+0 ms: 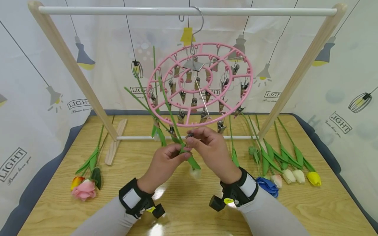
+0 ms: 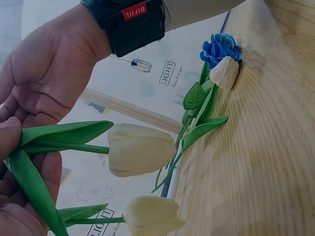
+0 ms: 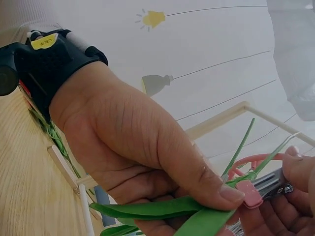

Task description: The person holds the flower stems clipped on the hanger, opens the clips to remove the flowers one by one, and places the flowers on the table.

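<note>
My left hand [image 1: 165, 164] pinches the green stem of a white tulip [image 2: 140, 150], whose bloom points down and whose stem rises toward the rack. Right beside it, my right hand [image 1: 212, 150] pinches a metal clip [image 3: 275, 184] with pink tips between thumb and fingers. In the right wrist view the clip's pink tip is close against the stem and the left thumb; whether it bites the stem I cannot tell. Above both hands, a pink round hanger [image 1: 200, 124] with several dangling clips hangs by a hook from the white bar [image 1: 118, 10].
Another white tulip [image 2: 152, 216] hangs bloom-down nearby. On the table [image 1: 124, 209], a pink rose [image 1: 84, 190] and an orange-yellow flower lie left; a blue rose [image 1: 267, 186], pale tulips [image 1: 288, 176] and a yellow tulip [image 1: 314, 179] lie right. The stand's wooden legs [image 1: 73, 68] flank the hanger.
</note>
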`<state>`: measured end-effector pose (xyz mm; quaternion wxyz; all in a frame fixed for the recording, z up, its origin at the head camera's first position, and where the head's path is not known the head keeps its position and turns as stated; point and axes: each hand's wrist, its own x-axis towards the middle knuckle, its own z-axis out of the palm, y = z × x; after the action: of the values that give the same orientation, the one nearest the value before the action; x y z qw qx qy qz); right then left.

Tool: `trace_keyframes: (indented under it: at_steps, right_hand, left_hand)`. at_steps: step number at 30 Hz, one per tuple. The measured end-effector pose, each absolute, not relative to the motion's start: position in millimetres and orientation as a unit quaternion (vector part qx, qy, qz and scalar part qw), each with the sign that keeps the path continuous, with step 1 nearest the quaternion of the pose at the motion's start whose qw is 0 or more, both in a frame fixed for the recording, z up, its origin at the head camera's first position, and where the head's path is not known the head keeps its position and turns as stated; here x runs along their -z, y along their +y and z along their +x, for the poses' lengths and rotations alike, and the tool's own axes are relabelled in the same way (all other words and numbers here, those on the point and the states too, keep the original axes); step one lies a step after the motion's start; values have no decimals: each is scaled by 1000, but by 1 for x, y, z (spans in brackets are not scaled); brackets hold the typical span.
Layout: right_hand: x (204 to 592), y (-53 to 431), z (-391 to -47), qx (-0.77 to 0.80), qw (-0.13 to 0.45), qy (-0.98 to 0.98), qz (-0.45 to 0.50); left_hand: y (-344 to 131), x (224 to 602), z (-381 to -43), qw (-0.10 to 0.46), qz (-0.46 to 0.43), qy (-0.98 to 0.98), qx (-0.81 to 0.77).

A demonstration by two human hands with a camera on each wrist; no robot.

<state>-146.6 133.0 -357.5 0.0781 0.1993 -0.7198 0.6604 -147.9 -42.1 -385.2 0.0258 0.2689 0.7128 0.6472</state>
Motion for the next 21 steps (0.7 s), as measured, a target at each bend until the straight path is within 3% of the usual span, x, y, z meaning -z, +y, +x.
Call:
trace_keyframes:
  at_steps: [21]
  right_hand:
    - [356, 133, -145, -644, 96, -716, 252]
  left_hand:
    - [-42, 408, -158, 20, 284, 706, -649]
